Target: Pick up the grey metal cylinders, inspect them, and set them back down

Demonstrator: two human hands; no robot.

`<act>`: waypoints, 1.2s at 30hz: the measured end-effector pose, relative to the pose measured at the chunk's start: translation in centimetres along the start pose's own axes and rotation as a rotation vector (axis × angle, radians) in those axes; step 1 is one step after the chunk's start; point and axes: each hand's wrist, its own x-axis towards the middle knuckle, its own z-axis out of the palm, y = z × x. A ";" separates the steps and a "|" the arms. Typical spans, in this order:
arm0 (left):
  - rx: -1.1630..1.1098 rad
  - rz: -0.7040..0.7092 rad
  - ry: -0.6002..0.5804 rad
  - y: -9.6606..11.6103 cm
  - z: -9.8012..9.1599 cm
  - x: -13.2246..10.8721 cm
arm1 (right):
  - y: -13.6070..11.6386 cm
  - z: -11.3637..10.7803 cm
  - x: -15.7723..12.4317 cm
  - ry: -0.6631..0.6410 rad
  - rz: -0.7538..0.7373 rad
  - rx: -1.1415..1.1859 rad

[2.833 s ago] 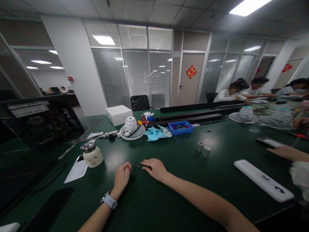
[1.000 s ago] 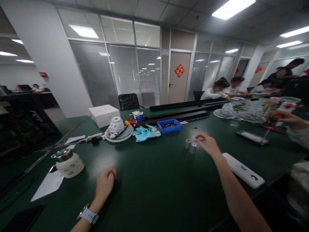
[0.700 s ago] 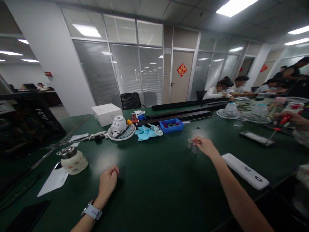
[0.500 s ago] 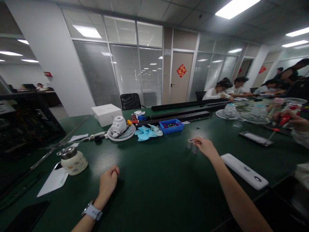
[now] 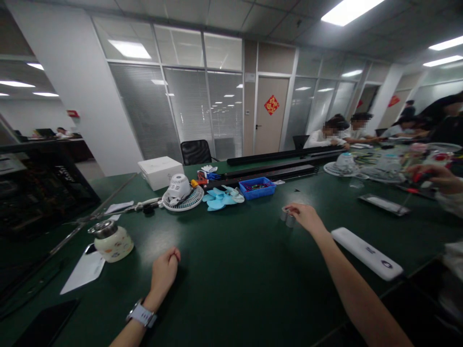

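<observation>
Two small grey cylinders [image 5: 290, 221] stand close together on the green table. My right hand [image 5: 306, 218] reaches over them with its fingertips pinched at their tops; the fingers partly hide them, and I cannot tell whether it grips one or both. My left hand [image 5: 166, 269], with a watch [image 5: 141, 313] on its wrist, rests on the table curled into a loose fist. Nothing shows in it. To the right of my right forearm lies a long white case [image 5: 367, 253] with a dark oval at one end.
Left stands a cream jar [image 5: 114, 245] with a metal lid beside a white sheet [image 5: 82, 274]. Farther back are a white fan part [image 5: 183, 195], light-blue fan blades [image 5: 221, 198], a blue tray [image 5: 257, 190] of small parts and a white box [image 5: 161, 172]. At right, a co-worker's hand [image 5: 436, 177] holds a red-handled tool.
My hands stay almost in place, the right one still at the grey cylinders. The view has shifted slightly. The co-worker's hand with the tool has moved a little.
</observation>
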 end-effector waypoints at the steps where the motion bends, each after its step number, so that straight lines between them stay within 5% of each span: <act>1: -0.002 0.000 0.001 0.0 0.0 0.0 | -0.2 -0.1 0.0 0.002 -0.003 -0.001; 16: -0.010 0.014 0.005 0.1 0.1 0.0 | 0.3 0.5 -0.1 0.003 0.028 0.029; 26: -0.002 0.013 0.011 0.2 0.0 -0.1 | 1.3 1.4 -0.5 0.253 0.058 0.364; 36: -0.013 0.031 0.024 0.5 -0.1 0.0 | 2.0 2.4 -0.3 0.203 0.057 0.438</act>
